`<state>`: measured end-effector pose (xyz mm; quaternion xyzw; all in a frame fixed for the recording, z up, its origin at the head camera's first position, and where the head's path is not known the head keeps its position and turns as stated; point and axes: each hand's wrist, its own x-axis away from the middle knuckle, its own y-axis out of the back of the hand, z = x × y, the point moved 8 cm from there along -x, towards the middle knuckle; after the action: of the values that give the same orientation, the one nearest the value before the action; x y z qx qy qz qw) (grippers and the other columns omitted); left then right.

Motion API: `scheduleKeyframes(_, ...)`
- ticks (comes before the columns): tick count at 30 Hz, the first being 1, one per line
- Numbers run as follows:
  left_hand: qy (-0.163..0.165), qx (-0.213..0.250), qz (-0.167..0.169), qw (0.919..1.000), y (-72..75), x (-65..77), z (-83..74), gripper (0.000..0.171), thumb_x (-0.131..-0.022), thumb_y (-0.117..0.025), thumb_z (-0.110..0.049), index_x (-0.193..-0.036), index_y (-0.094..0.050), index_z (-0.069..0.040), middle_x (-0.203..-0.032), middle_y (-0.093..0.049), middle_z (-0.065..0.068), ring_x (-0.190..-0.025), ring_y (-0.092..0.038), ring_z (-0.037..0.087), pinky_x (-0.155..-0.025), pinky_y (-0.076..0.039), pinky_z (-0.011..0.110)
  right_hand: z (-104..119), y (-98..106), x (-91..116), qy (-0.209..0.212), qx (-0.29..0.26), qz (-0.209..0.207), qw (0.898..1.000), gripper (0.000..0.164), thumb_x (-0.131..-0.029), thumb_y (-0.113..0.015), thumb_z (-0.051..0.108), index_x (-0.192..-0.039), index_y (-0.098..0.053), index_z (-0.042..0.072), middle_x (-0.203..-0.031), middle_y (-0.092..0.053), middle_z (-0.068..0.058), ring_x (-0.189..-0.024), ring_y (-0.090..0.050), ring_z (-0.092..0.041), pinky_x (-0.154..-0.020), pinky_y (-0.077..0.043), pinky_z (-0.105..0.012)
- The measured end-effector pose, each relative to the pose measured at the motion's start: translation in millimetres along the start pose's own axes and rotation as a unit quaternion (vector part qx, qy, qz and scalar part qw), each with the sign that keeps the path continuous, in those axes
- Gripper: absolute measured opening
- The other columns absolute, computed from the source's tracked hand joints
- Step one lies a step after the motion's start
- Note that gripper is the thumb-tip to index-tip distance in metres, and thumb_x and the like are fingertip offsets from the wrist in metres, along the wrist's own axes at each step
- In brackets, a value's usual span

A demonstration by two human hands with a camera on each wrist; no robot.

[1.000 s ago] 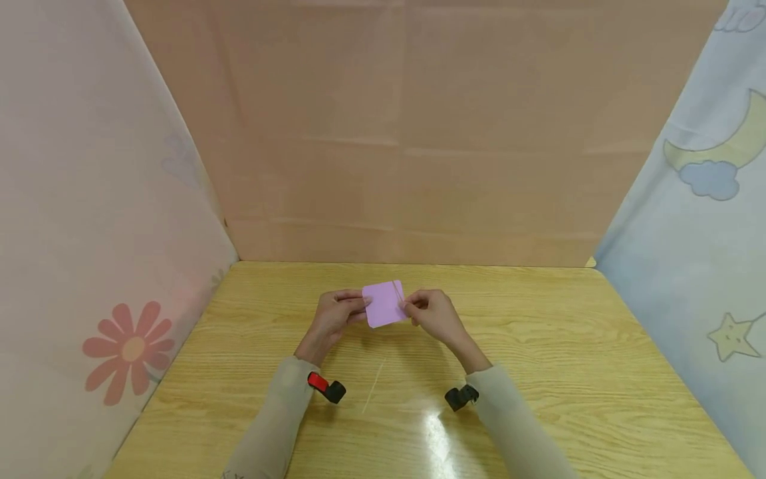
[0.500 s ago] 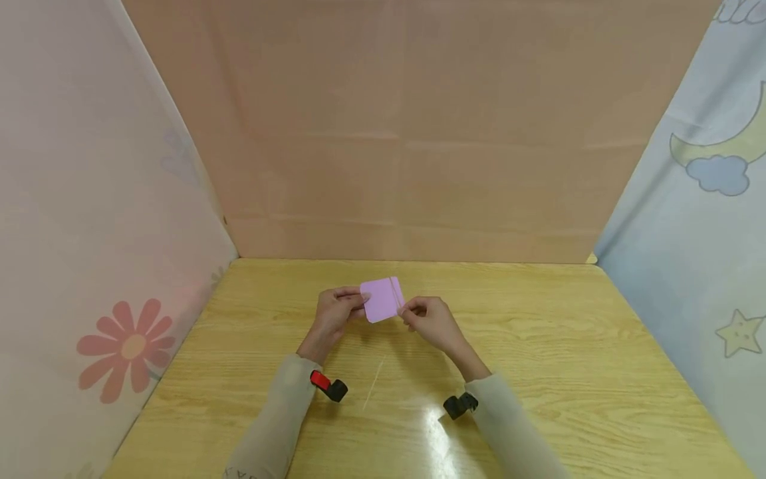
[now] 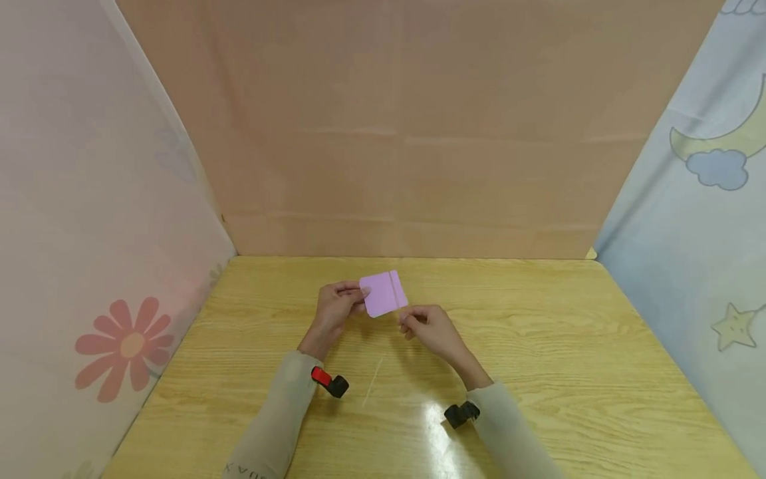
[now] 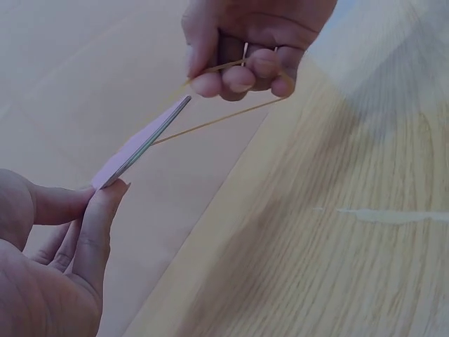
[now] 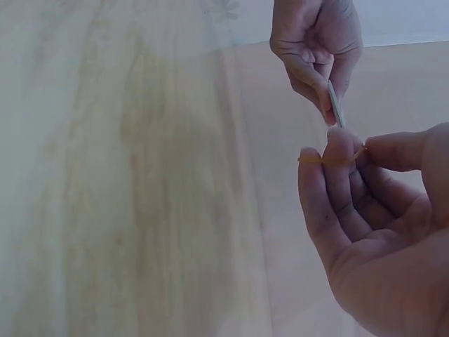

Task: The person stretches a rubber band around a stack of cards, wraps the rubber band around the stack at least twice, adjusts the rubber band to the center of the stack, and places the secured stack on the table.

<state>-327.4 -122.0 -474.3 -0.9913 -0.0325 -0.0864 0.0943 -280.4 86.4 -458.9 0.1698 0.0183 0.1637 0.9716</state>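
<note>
A thin stack of square pink cards (image 3: pixel 377 296) is held up over the table, tilted, its layered edge showing in the left wrist view. My left hand (image 3: pixel 334 311) pinches it at the left side between thumb and fingers. Around the stack's right part runs a tan rubber band (image 4: pixel 217 121), seen as a line across the pink face in the head view. My right hand (image 3: pixel 432 327) holds the band's loop, stretched away from the cards over curled fingertips, with the thumb against it in the right wrist view. The far side of the stack is hidden in the head view.
A thin whitish streak (image 3: pixel 373 382) lies on the wooden table (image 3: pixel 568 372) between the forearms. Behind stands a tan backdrop (image 3: pixel 419 193), with patterned cloth walls at both sides. Each wrist wears a black camera mount (image 3: pixel 338 386).
My right hand has drawn down and slightly away from the cards, pulling the band out past their lower right edge. The band lies straighter across the face. The left hand has moved slightly up.
</note>
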Motion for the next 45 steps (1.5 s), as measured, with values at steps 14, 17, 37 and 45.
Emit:
scheduleKeyframes(14,-0.011,-0.011,-0.005,0.9999,4.8,0.1,-12.5,0.018,-0.093,-0.075,0.004,-0.109,-0.070,0.008,-0.080,-0.075,0.001,-0.066,-0.071,0.012,-0.063,-0.061,0.021,-16.0,-6.3,5.2,-0.020,-0.066,0.051,0.996,0.031,-0.110,-0.046,0.005,-0.115,-0.065,-0.020,-0.103,-0.071,-0.031,-0.074,-0.067,-0.011,-0.078,-0.066,-0.036)
scheduleKeyframes(17,-0.007,-0.009,-0.008,0.9999,5.3,0.1,-13.0,0.017,-0.093,-0.075,0.004,-0.109,-0.070,0.006,-0.080,-0.075,0.001,-0.068,-0.072,0.012,-0.064,-0.062,0.022,-18.0,-6.7,4.7,-0.016,-0.070,0.064,0.995,0.032,-0.110,-0.045,0.004,-0.115,-0.065,-0.020,-0.102,-0.071,-0.029,-0.075,-0.068,-0.011,-0.079,-0.067,-0.036)
scheduleKeyframes(37,-0.003,0.002,-0.008,1.0000,3.1,-3.2,-19.1,0.020,-0.093,-0.075,0.005,-0.112,-0.070,0.008,-0.081,-0.076,0.002,-0.070,-0.075,0.014,-0.067,-0.065,0.025,-14.8,-2.4,8.8,0.033,0.030,0.092,0.995,0.024,-0.098,-0.076,0.028,-0.099,-0.083,0.006,-0.086,-0.078,-0.012,-0.076,-0.072,-0.027,-0.069,-0.059,-0.027)
scheduleKeyframes(45,0.008,0.027,-0.034,0.9990,0.9,-3.5,-18.8,0.013,-0.094,-0.075,0.000,-0.105,-0.070,0.005,-0.084,-0.073,0.004,-0.070,-0.073,0.012,-0.068,-0.064,0.024,-5.6,-8.4,4.2,0.097,-0.041,0.085,0.991,0.038,-0.109,-0.058,0.027,-0.141,-0.067,0.007,-0.090,-0.069,-0.025,-0.072,-0.059,-0.006,-0.069,-0.060,-0.034)
